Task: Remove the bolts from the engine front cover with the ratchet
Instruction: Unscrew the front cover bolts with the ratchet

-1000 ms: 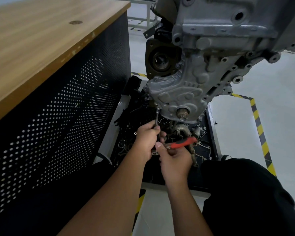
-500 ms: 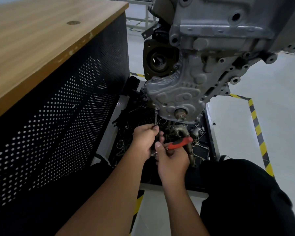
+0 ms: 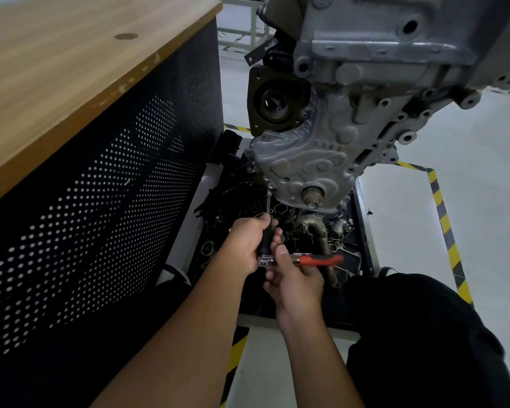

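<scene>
The grey cast engine front cover (image 3: 315, 160) hangs above me, with the crank stub (image 3: 312, 198) at its lower end. A ratchet (image 3: 318, 259) with a red and black handle points right. Its head carries a long extension bar (image 3: 268, 201) that runs up to a bolt (image 3: 270, 187) at the cover's lower left edge. My left hand (image 3: 249, 242) grips the black lower part of the extension. My right hand (image 3: 295, 278) holds the ratchet handle near its head, thumb on top.
A wooden-topped cabinet (image 3: 71, 69) with a black perforated side (image 3: 100, 216) stands close on the left. Below the engine a black tray (image 3: 362, 219) holds several loose engine parts. Yellow-black floor tape (image 3: 445, 231) runs on the right. My dark-clothed knee (image 3: 424, 334) is at lower right.
The ratchet handle has swung slightly from tilted upward to nearly level. Both hands stay on the tool and the extension stays on the same bolt.
</scene>
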Tool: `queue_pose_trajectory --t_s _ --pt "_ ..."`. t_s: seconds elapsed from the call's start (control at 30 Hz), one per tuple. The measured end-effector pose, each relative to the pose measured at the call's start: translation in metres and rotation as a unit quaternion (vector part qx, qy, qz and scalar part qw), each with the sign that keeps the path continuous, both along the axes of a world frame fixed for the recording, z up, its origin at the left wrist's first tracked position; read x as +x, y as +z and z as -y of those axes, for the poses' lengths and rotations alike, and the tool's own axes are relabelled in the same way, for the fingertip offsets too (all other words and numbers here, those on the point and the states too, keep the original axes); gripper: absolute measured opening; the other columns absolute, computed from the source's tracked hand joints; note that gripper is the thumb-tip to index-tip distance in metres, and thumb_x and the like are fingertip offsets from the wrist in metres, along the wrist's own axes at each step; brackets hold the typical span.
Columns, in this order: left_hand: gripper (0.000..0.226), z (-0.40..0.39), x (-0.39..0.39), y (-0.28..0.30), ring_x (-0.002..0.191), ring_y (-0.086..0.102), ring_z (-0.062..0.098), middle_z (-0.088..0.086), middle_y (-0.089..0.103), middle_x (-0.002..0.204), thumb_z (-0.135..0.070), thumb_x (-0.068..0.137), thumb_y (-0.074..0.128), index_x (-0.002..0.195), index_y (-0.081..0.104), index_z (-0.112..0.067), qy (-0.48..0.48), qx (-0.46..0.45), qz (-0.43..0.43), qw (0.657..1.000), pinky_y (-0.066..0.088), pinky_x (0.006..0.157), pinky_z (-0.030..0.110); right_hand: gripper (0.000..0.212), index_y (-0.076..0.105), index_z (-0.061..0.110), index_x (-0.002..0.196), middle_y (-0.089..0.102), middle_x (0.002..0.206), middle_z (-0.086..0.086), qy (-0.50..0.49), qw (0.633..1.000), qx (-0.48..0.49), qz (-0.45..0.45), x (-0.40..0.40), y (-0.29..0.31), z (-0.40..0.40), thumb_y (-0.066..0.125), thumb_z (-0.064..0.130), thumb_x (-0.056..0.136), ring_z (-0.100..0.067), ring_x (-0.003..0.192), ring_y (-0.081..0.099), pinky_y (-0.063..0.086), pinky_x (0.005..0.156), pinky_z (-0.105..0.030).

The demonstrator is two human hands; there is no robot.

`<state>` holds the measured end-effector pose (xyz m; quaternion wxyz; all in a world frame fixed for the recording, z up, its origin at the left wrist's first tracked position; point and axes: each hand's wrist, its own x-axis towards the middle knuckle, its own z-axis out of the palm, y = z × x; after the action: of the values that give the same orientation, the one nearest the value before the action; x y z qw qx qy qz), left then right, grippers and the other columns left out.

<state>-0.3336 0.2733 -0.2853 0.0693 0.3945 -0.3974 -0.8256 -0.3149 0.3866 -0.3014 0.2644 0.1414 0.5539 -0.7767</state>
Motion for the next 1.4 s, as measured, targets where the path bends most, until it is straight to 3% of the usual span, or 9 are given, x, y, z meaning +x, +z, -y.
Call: queue_pose_trajectory --t_s 0.1,0.4,0.6,0.73,0.83,0.9,1.07,1.23,1.4 --pt "0.025 0.000 0.000 -0.003 0.048 0.055 0.014 0.007 0.064 0.063 -0.022 0.106 0.052 0.096 0.065 -0.003 0.006 -0.011 -0.001 1.000 0.049 0.049 0.024 0.021 0.072 0.005 0.098 0.069 0.074 -0.008 0.003 0.994 0.063 -0.086 0.000 -0.002 0.000 0.075 0.025 0.094 -0.013 0.054 0.059 0.051 0.049 -0.028" --pt "0.025 -0.001 0.010 -0.012 0.049 0.054 0.015 0.006 0.062 0.068 -0.029 0.107 0.048 0.110 0.064 -0.010 -0.014 0.001 -0.062 0.998 0.043 0.041 0.023 0.027 0.072 0.008 0.102 0.068 0.079 -0.010 0.038 0.985 -0.093 0.140 0.003 -0.007 -0.001 0.065 0.034 0.099 -0.009 0.051 0.053 0.045 0.047 -0.023" --pt "0.019 0.003 0.007 -0.015 0.042 0.040 0.013 0.006 0.055 0.064 -0.023 0.107 0.048 0.110 0.062 -0.011 -0.002 -0.026 -0.038 0.999 0.027 0.037 0.018 0.035 0.053 0.020 0.122 0.071 0.096 -0.005 -0.191 0.973 0.127 0.005 -0.012 -0.008 -0.010 0.069 0.035 0.095 -0.021 0.071 0.070 0.055 0.060 -0.035" --pt "0.019 0.004 0.004 -0.017 0.041 0.039 0.013 0.005 0.055 0.062 -0.022 0.106 0.050 0.107 0.063 -0.009 0.006 -0.055 -0.016 0.998 0.026 0.037 0.019 0.040 0.063 0.037 0.123 0.065 0.122 0.005 0.090 0.816 0.471 -0.322 -0.033 -0.003 -0.037 0.067 0.050 0.085 -0.027 0.119 0.057 0.046 0.099 -0.046" --pt "0.021 0.006 0.004 -0.016 0.040 0.040 0.014 0.004 0.054 0.060 -0.025 0.106 0.051 0.107 0.063 -0.007 0.002 -0.088 0.008 0.996 0.027 0.037 0.020 0.034 0.062 0.038 0.082 0.063 0.087 0.018 0.398 0.677 0.526 -0.326 -0.040 0.007 -0.039 0.056 0.064 0.059 -0.017 0.095 0.058 0.042 0.100 -0.050" --pt "0.026 0.006 0.004 -0.013 0.040 0.040 0.013 0.003 0.055 0.061 -0.032 0.105 0.053 0.104 0.062 -0.008 -0.017 -0.071 0.013 0.997 0.027 0.037 0.020 0.039 0.059 0.032 0.075 0.059 0.077 0.015 0.455 0.615 0.543 -0.346 -0.049 0.009 -0.033 0.061 0.064 0.053 -0.014 0.080 0.058 0.048 0.092 -0.044" --pt "0.029 -0.003 -0.009 0.002 0.038 0.040 0.013 0.002 0.050 0.056 -0.035 0.105 0.050 0.093 0.056 -0.010 -0.034 -0.064 0.047 0.996 0.028 0.040 0.020 0.044 0.064 0.021 0.068 0.058 0.062 0.010 0.372 0.676 0.512 -0.378 -0.069 -0.029 -0.019 0.063 0.063 0.080 -0.011 0.060 0.058 0.036 0.052 -0.022" --pt "0.029 -0.004 -0.012 -0.001 0.038 0.041 0.013 0.004 0.052 0.060 -0.033 0.104 0.053 0.094 0.058 -0.006 -0.009 -0.177 0.108 0.978 0.031 0.039 0.019 0.057 0.039 0.019 0.050 0.041 0.039 0.010 0.380 0.788 0.356 -0.329 -0.052 -0.070 -0.003 0.070 0.044 0.091 -0.007 0.038 0.038 0.024 0.051 -0.033" --pt "0.026 -0.002 -0.011 0.003 0.037 0.038 0.012 0.004 0.047 0.062 -0.029 0.103 0.055 0.088 0.054 -0.008 -0.009 -0.154 0.086 0.984 0.029 0.037 0.018 0.044 0.054 0.018 0.059 0.051 0.049 0.010 0.399 0.755 0.417 -0.312 -0.050 -0.044 -0.010 0.069 0.049 0.087 -0.006 0.051 0.052 0.031 0.051 -0.028"
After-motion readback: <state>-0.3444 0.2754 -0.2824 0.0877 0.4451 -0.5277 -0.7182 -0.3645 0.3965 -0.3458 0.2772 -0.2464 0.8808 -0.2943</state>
